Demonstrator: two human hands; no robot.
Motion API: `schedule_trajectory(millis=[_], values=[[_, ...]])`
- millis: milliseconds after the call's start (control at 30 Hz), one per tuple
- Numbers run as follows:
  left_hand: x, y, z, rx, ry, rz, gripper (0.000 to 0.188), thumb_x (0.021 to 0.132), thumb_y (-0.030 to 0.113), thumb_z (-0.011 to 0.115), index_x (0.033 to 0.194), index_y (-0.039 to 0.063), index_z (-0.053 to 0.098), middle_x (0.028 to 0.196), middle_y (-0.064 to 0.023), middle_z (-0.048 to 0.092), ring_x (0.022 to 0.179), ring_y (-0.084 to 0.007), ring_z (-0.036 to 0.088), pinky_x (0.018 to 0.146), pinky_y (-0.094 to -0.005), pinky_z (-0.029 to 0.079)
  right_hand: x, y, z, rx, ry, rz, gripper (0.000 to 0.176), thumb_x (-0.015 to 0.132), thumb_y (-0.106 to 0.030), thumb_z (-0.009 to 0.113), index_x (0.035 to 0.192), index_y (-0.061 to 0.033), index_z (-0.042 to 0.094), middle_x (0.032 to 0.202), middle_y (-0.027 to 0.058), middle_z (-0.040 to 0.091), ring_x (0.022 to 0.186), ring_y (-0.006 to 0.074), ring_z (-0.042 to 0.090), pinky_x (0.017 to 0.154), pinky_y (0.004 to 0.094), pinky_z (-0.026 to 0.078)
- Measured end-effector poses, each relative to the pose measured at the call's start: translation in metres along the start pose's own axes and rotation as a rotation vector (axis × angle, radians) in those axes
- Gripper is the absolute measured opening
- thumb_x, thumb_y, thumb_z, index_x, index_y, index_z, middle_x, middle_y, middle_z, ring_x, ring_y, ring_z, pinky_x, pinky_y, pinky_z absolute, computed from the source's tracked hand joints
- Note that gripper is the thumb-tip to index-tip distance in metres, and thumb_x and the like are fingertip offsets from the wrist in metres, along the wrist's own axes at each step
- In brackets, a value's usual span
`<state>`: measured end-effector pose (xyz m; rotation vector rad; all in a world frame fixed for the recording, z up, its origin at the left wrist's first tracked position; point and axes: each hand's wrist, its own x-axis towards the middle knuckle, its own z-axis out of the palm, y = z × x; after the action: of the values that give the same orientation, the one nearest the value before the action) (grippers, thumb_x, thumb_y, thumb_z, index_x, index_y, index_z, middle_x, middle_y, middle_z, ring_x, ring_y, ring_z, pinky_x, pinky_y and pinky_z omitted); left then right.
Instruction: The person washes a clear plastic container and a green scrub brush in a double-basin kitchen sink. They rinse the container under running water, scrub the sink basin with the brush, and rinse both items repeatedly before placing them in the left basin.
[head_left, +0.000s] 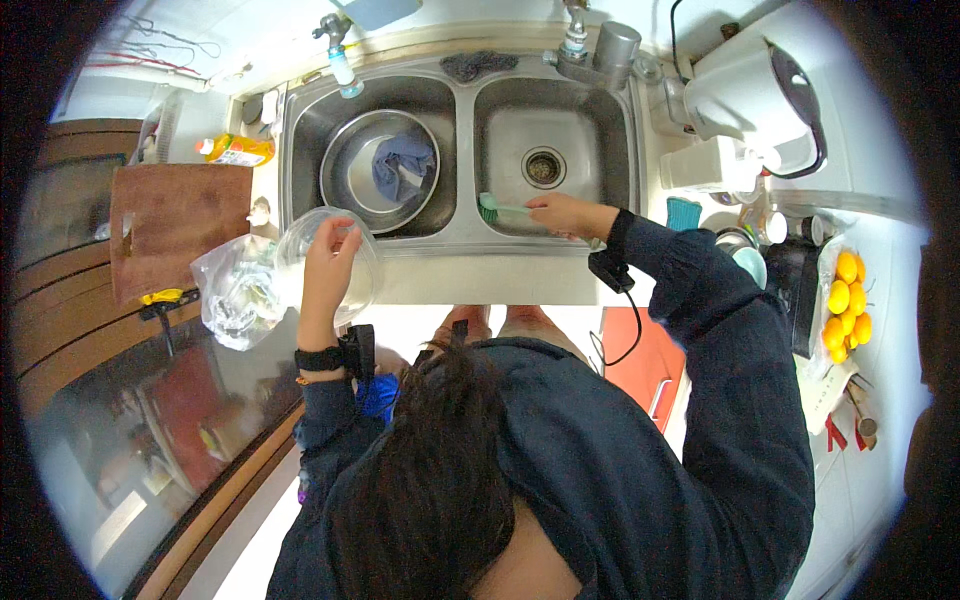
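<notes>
My left hand (335, 251) grips a clear plastic container (363, 270) by its rim, at the front left edge of the double sink. In my right hand (566, 214) is the handle of a green scrub brush (489, 206), whose bristles point down over the front left corner of the right basin (506, 127). The left basin (307, 150) holds a round metal bowl (328, 169) with a blue cloth (401, 166) in it. Just left of the container lies a clear plastic bag (241, 300).
Faucets (337, 64) (574, 37) stand behind both basins. A dark scouring pad (478, 66) lies between them at the back. Dish soap (236, 149) is at the left; a white electric kettle (742, 97), a teal cup (683, 214) and bagged yellow fruit (846, 300) are at the right.
</notes>
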<state>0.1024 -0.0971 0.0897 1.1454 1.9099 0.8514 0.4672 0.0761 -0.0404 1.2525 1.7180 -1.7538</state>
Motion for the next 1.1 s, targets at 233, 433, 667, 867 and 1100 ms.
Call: schedule_trajectory(millis=[233,433,667,867,1100], values=[[-0.003,-0.004,-0.007,0.006,-0.001,-0.019,0.028,0.095,0.021,0.06,0.115,0.002,0.056,0.094,-0.0075,0.065,0.087,-0.0148,0.062,0.08,-0.0279,0.047,-0.069,-0.004,-0.002,-0.61,0.35,-0.261,0.042,0.097,-0.033,0.049,0.135,-0.0151,0.053,0.104,0.0229,0.066,0.088,0.0433,0.063,0.078,0.0513,0.05],[-0.008,-0.001,-0.007,0.026,0.064,-0.023,0.03,0.09,0.023,0.063,0.11,0.001,0.059,0.09,-0.0103,0.066,0.08,-0.0181,0.062,0.074,-0.0298,0.049,-0.08,-0.059,0.034,-0.695,0.461,-0.463,0.041,0.096,-0.026,0.052,0.137,-0.0237,0.05,0.087,0.0158,0.067,0.074,0.0393,0.063,0.066,0.0495,0.048],[-0.017,0.001,-0.021,0.058,0.084,-0.024,0.028,0.09,0.021,0.063,0.11,0.001,0.058,0.088,-0.0106,0.065,0.08,-0.0185,0.061,0.074,-0.0306,0.048,-0.075,-0.039,0.038,-0.854,0.436,-0.419,0.044,0.097,-0.028,0.05,0.141,-0.0305,0.044,0.081,0.0155,0.066,0.074,0.0359,0.064,0.066,0.0487,0.051],[-0.015,-0.015,-0.019,0.026,0.086,-0.009,0.027,0.091,0.021,0.063,0.109,0.001,0.058,0.088,-0.0106,0.065,0.08,-0.0192,0.062,0.074,-0.0314,0.049,-0.085,-0.039,0.036,-0.946,0.351,-0.302,0.045,0.098,-0.03,0.049,0.142,-0.0312,0.042,0.08,0.0144,0.066,0.072,0.0348,0.065,0.062,0.048,0.051],[-0.01,-0.003,-0.02,0.052,0.076,0.011,0.027,0.091,0.021,0.063,0.108,0.001,0.059,0.09,-0.011,0.066,0.08,-0.0193,0.062,0.075,-0.0315,0.049,-0.031,-0.077,0.073,-0.863,0.339,-0.438,0.046,0.098,-0.029,0.049,0.143,-0.0299,0.041,0.086,0.0164,0.065,0.078,0.0361,0.065,0.064,0.0494,0.051]])
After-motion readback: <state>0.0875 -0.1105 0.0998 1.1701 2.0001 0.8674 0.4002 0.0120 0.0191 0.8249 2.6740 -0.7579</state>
